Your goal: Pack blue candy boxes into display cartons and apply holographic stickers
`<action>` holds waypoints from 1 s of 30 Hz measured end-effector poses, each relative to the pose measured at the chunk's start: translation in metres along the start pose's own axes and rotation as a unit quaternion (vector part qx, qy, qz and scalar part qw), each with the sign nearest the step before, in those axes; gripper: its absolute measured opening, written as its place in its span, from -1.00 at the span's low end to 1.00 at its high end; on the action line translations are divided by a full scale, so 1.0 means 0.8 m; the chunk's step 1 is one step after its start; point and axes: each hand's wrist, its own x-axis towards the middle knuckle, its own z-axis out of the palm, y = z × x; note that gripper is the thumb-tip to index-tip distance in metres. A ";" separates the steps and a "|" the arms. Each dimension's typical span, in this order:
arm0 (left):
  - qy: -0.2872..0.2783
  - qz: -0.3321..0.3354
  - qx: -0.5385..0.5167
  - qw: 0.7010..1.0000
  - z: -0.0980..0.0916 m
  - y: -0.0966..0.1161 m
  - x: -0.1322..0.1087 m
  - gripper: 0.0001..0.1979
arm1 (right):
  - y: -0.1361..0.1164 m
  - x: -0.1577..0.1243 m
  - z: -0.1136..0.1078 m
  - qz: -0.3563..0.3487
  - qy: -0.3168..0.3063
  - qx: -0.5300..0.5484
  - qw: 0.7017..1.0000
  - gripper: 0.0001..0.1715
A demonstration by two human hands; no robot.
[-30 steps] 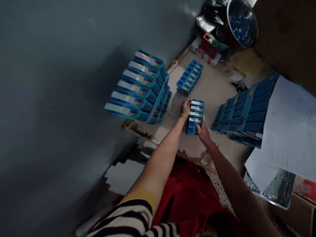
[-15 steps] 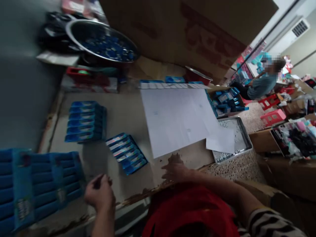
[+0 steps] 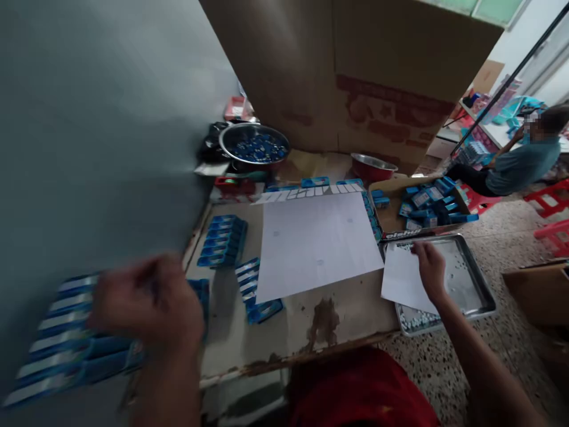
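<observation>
My left hand [image 3: 149, 305] is blurred and raised at the lower left, its fingers curled closed. Whether it holds something small I cannot make out. Behind and beneath it are stacked blue packs [image 3: 53, 338] with white strips on top. My right hand [image 3: 430, 267] is over a metal tray [image 3: 482, 290], thumb and fingers pinched at the upper edge of a small white sheet [image 3: 402, 279]. That sheet overlaps the tray's left rim; small white pellets lie in the tray. A large white sheet [image 3: 317, 243] covers the table's middle, partly over a row of blue packs [image 3: 262, 309].
Another stack of blue packs [image 3: 222, 240] stands on the table's left. At the back are a metal bowl [image 3: 255, 142] of small blue pieces and a red basin [image 3: 373, 166]. An open carton [image 3: 393, 222] holds blue boxes. A person [image 3: 524, 160] sits at far right.
My right hand has moved from the table's front edge to the small sheet on the tray. My left hand has risen closer to the camera. The view has shifted.
</observation>
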 end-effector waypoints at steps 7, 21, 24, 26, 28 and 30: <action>-0.055 0.191 0.053 0.979 0.050 0.141 0.207 -0.38 | -0.198 0.156 0.107 -0.315 -0.076 0.040 0.945 -0.76; -0.095 0.239 0.126 0.958 0.027 0.077 0.220 0.00 | -0.058 0.169 0.069 -0.075 -0.149 0.095 0.981 -0.49; 0.004 0.197 0.072 0.978 0.030 0.078 0.220 -0.52 | -0.056 0.144 0.072 -0.024 -0.153 0.161 0.975 -0.43; 0.080 0.170 0.033 0.982 0.027 0.089 0.220 -0.64 | -0.074 0.130 0.078 -0.009 -0.163 0.204 0.965 -0.39; 0.142 0.170 0.001 0.975 0.014 0.113 0.214 -0.64 | -0.102 0.125 0.086 -0.005 -0.207 0.240 0.948 -0.31; 0.193 0.212 -0.017 0.958 -0.008 0.145 0.198 -0.63 | -0.134 0.129 0.092 -0.024 -0.286 0.250 0.925 -0.25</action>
